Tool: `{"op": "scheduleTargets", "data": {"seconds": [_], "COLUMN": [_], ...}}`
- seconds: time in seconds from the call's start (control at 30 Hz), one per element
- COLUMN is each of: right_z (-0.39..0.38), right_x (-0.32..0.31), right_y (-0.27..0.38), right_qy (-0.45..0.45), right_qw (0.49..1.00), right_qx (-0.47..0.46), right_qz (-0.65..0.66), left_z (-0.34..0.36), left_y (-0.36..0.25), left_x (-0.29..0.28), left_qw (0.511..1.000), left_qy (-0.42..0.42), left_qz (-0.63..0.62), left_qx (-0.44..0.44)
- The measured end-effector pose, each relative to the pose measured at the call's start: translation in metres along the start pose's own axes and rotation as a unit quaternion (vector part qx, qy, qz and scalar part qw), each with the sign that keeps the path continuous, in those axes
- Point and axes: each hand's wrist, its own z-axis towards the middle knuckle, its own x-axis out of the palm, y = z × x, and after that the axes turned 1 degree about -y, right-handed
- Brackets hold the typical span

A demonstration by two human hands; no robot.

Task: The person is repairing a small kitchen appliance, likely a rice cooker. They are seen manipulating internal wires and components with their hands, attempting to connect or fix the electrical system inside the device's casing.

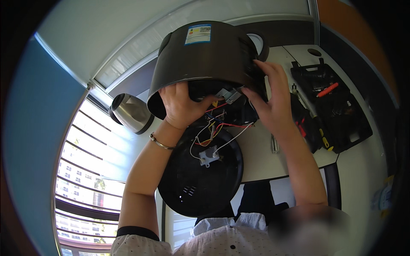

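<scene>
1. Between both hands: a cylindrical cooker housing [200, 59], dark, smooth and slightly glossy, with a paper label [198, 34] above the fingers. Tilted, open underside toward the wearer.
2. In the left hand [179, 106]: curled fingers passing inside the rim, tips hidden; impossible to tell whether clenched or just resting. Thumb pointed inward, close to a bent, shiny metal bracket [232, 97].
3. In the right hand [274, 102]: a grasp on the housing's side, with fingertips on the outer wall and thumb beside the bracket.
4. Apparently in hand: steadying the tipped housing and working around its exposed interior. By judgement, next called for: a secure hold, delicate thumb work and no strain on the wiring.
5. Below the fingers: thin, flexible wires [212, 132] in red, yellow, white and blue, loosely tangled. Under these, a round black base cover [200, 187], shallow and apparently plastic, with slotted vents; over it, a small pale plate [208, 158] with wires attached.
6. Left of the left fingers: a brushed-metal kettle [136, 113]. Right of the right fingers: an open black tool case [352, 121] and a red-handled tool [328, 90], on a pale, flat worktop [262, 160].
</scene>
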Motion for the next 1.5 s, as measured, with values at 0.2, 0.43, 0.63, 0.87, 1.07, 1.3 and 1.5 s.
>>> {"op": "scheduleTargets", "data": {"seconds": [0.2, 0.43, 0.63, 0.87, 1.07, 1.3, 1.5], "right_z": [0.000, -0.005, -0.005, -0.012, -0.013, -0.013, -0.012], "right_x": [-0.002, 0.010, 0.016, 0.015, 0.016, 0.020, 0.023], "right_y": [0.013, 0.029, 0.027, 0.027, 0.021, 0.020, 0.017], "right_qy": [0.037, 0.033, 0.004, 0.004, -0.007, -0.014, -0.017], "right_qw": [0.998, 0.980, 0.976, 0.978, 0.978, 0.989, 0.994], "right_qx": [0.013, 0.002, -0.053, -0.051, -0.081, -0.056, -0.038], "right_qz": [-0.041, -0.197, -0.213, -0.201, -0.191, -0.133, -0.098], "left_z": [-0.004, -0.006, -0.007, -0.007, -0.005, -0.009, -0.009], "left_y": [0.003, 0.003, 0.004, 0.005, 0.003, 0.005, 0.008], "left_x": [0.000, 0.003, 0.005, 0.003, 0.004, 0.003, 0.000], "left_qw": [1.000, 0.999, 0.999, 0.998, 0.996, 0.995, 0.994], "left_qy": [-0.016, -0.029, -0.038, -0.039, -0.064, -0.077, -0.080], "left_qz": [0.001, -0.025, -0.022, -0.038, -0.052, -0.062, -0.066], "left_qx": [-0.002, -0.007, -0.008, -0.010, -0.020, -0.031, -0.038]}}
